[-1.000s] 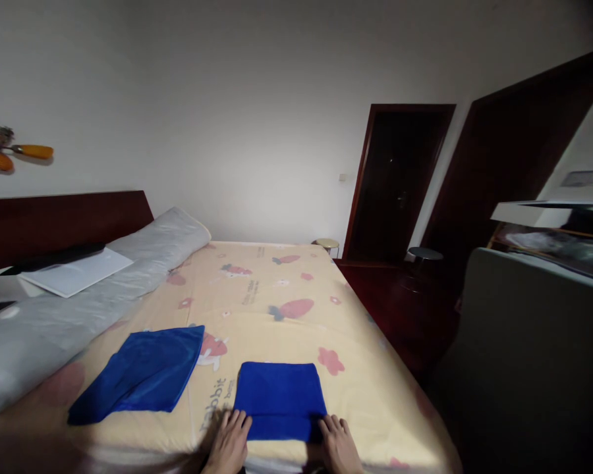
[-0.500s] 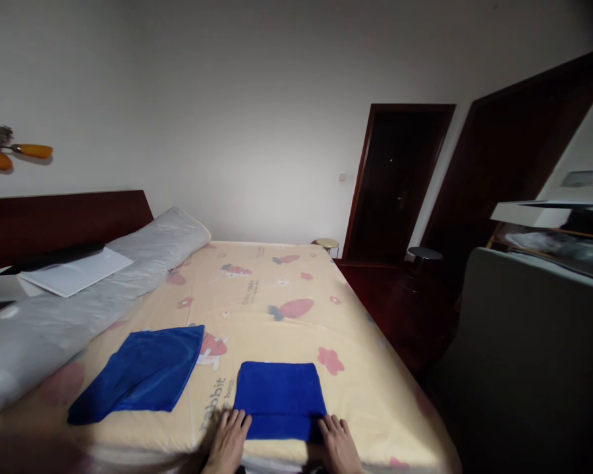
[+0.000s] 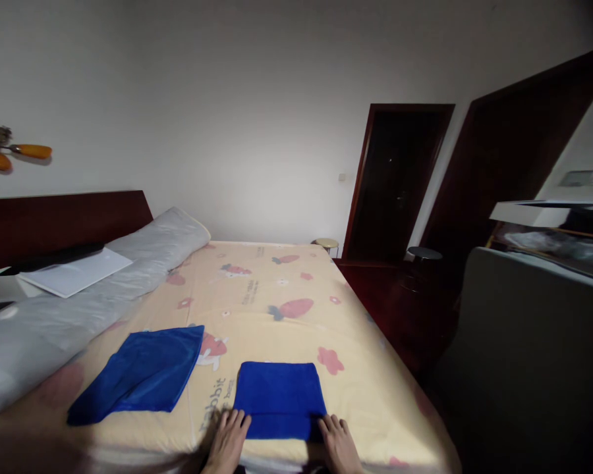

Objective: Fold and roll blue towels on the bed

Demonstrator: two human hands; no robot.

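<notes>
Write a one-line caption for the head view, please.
Two bare hands, left hand and right hand, rest at the near corners of a folded blue towel on a bed.

The bed (image 3: pixel 277 309) in front of me wears a pale yellow sheet printed with carrots and flowers. At its near edge lies a folded blue towel (image 3: pixel 279 399), squared up, with my left hand (image 3: pixel 226 446) and my right hand (image 3: pixel 339 446) flat on the sheet at its two near corners. To the left, a little farther off, a second blue towel (image 3: pixel 141 374) lies looser. A long grey pillow (image 3: pixel 79 303) runs along the far left side.
</notes>
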